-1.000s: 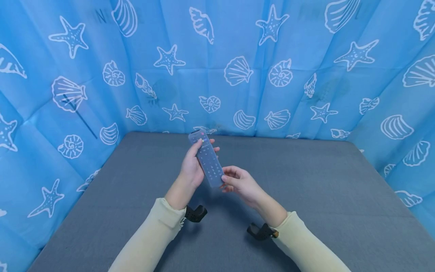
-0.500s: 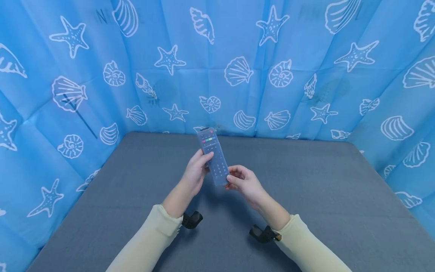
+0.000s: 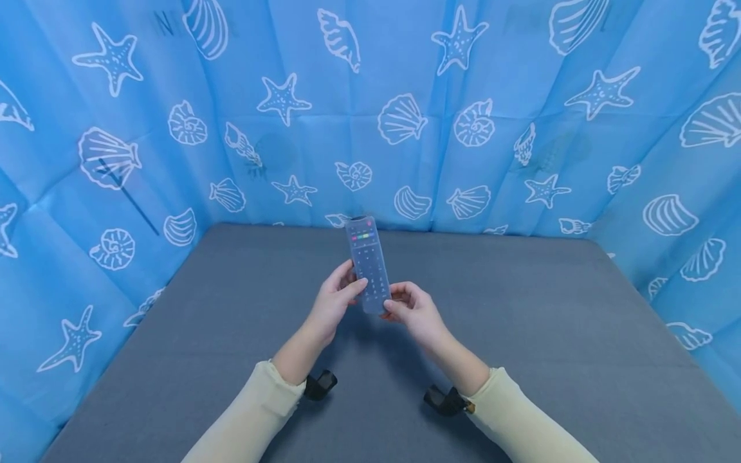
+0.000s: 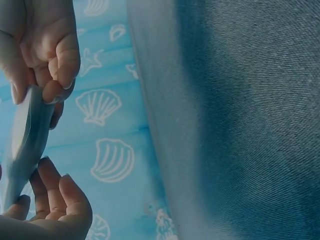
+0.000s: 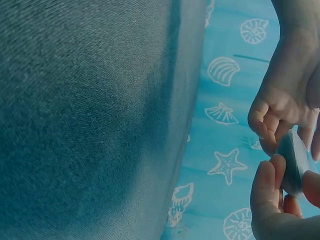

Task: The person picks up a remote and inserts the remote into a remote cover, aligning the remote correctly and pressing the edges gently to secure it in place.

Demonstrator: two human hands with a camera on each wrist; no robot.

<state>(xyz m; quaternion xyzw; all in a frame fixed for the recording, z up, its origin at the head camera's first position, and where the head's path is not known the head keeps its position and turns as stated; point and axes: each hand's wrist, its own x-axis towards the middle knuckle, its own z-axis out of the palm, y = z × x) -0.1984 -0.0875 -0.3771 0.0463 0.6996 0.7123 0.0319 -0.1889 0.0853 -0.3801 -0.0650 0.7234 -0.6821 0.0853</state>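
A blue-grey remote control (image 3: 368,257), seemingly in a translucent cover, is held above the table with its buttons facing up. Its far end bears a red button and a coloured row. My left hand (image 3: 331,301) grips the left edge, thumb on the lower buttons and fingers mostly hidden beneath. At the near right corner, my right hand (image 3: 418,315) pinches the remote between thumb and fingers. In the left wrist view the remote (image 4: 29,130) appears edge-on between both hands. The right wrist view also shows the remote's side (image 5: 290,162).
A dark grey cloth-covered table (image 3: 521,308) spreads beneath the hands. Behind and at the sides hangs a blue curtain (image 3: 347,141) with white shells and starfish. Each wrist carries a small black camera mount (image 3: 444,401), below pale sleeves (image 3: 249,411).
My left hand has slid down the remote from its far end toward the lower half. The remote has turned more upright in view and shifted slightly right; the right hand keeps its corner.
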